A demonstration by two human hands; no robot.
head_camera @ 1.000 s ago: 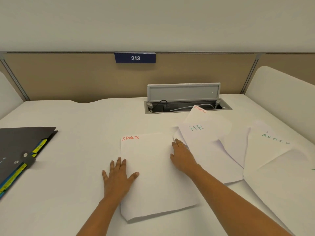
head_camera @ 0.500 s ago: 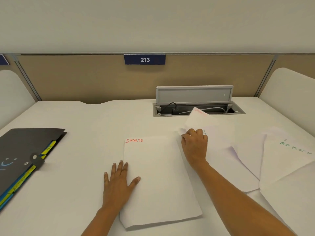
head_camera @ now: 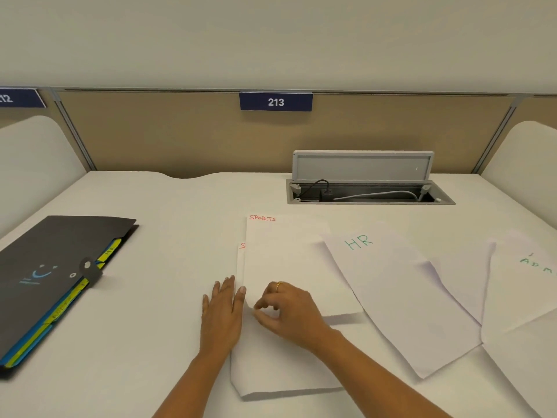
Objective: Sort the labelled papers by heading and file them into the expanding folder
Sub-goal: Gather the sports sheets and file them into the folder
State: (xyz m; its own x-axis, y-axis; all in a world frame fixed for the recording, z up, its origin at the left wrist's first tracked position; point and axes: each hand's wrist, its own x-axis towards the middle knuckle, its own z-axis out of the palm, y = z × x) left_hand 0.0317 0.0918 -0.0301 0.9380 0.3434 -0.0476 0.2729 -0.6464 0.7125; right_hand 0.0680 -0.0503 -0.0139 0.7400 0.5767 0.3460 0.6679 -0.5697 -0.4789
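Observation:
Two white SPORTS sheets lie stacked in the middle of the desk: the upper sheet (head_camera: 289,260) sits a little further back on the lower sheet (head_camera: 280,366). My left hand (head_camera: 221,315) rests flat at their left edge. My right hand (head_camera: 291,315) pinches the near left corner of the upper sheet. An HR sheet (head_camera: 388,291) lies to the right, an ADMIN sheet (head_camera: 524,285) beyond it. The black expanding folder (head_camera: 51,267) with yellow and blue tabs lies shut at the left.
An open grey cable hatch (head_camera: 363,168) with plugs and cords sits at the back of the desk. More white sheets (head_camera: 524,372) overlap at the right edge. White side panels flank the desk; a beige partition with the sign 213 stands behind.
My right hand pulled a second SPORTS sheet out from under the HR sheet and laid it on the first one. The HR heading now shows. My left hand stayed put.

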